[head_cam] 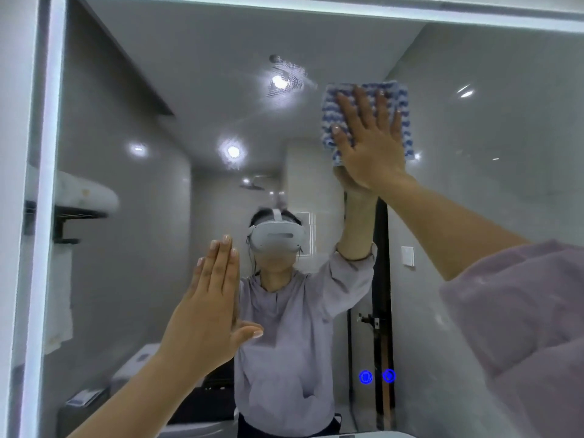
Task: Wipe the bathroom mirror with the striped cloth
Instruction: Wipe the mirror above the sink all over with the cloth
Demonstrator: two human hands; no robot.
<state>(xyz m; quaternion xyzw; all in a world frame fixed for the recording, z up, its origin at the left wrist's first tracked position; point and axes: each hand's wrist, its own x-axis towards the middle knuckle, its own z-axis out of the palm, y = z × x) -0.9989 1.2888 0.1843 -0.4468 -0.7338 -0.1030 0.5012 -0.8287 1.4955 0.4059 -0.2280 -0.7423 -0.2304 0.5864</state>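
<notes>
A: Where's the striped cloth (398, 96)?
B: Flat under the right hand (369, 143), pinned against the mirror (474, 191). Its edges show above the fingertips and beside the palm.
A: Is that hand gripping it?
B: No. The fingers are straight and spread, pressing it to the glass.
A: And the left hand (211, 308)?
B: Raised, lower and left of the right one, with fingers straight and together, thumb out, holding nothing. Streaky wipe marks (284, 79) sit up-left of the right hand.
</notes>
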